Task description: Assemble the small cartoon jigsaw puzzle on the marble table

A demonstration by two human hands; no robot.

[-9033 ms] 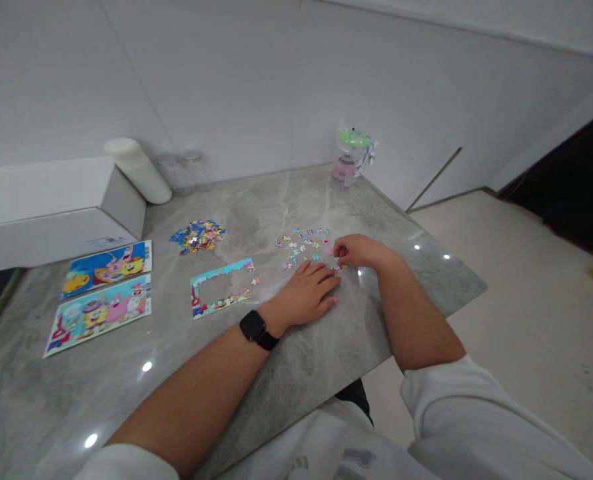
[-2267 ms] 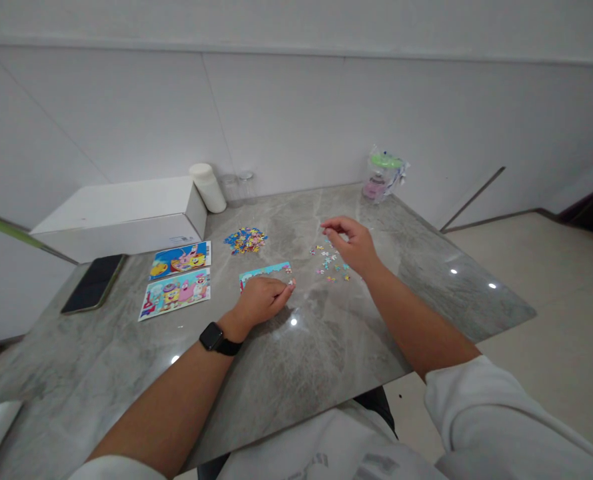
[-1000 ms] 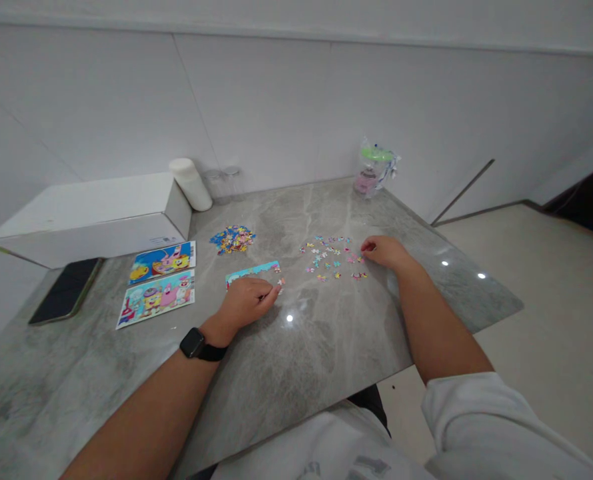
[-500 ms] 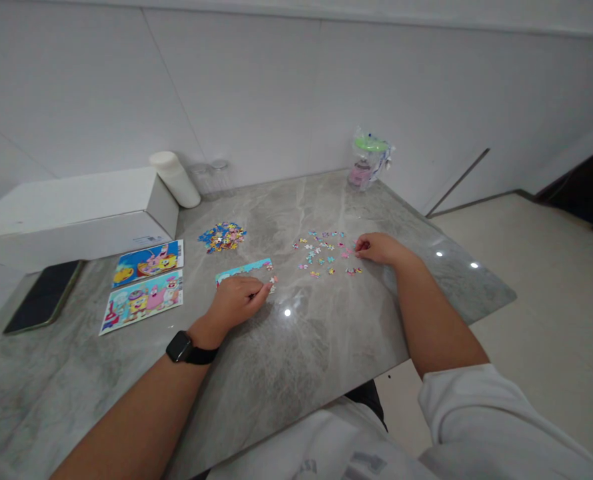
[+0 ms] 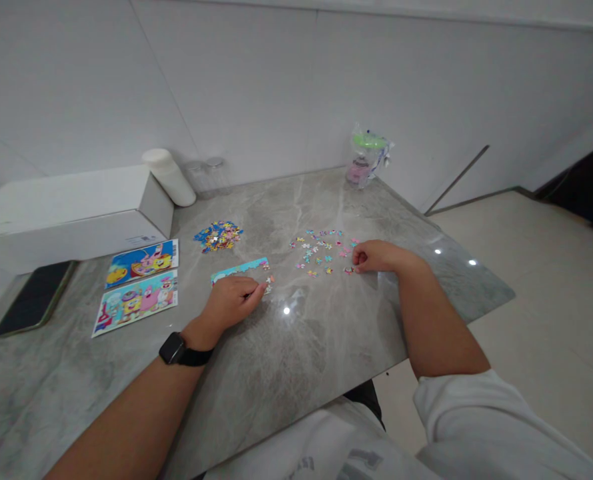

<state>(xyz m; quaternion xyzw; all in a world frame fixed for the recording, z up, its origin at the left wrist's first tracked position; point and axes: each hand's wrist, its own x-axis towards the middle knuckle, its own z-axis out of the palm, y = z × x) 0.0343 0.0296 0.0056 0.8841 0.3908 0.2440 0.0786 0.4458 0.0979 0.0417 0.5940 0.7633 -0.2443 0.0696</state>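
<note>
My left hand [image 5: 232, 300], with a black watch [image 5: 172, 348] on its wrist, rests over the lower part of a partly joined jigsaw puzzle [image 5: 241, 269]. Its fingers are curled, thumb against index, beside pale puzzle pieces [image 5: 269, 287]; what lies between the fingertips is hidden. My right hand [image 5: 374, 257] is closed in a pinch at the right side of the loose puzzle pieces [image 5: 315, 249]. Its fingertips touch a small dark, multicoloured puzzle piece [image 5: 349, 271] at the near edge of that spread.
A heap of mixed puzzle pieces [image 5: 219, 236] lies farther back. Two cartoon picture cards [image 5: 136, 303] and a phone [image 5: 35, 299] are on the left. Behind them stand a white box [image 5: 61, 213], a white bottle [image 5: 169, 177] and glasses [image 5: 215, 175]. A bagged cup [image 5: 366, 160] stands at the back.
My right hand has moved nearer to me, from beside the pink pieces down to the dark piece at the near edge. The left hand stays at the joined puzzle. The view has shifted slightly.
</note>
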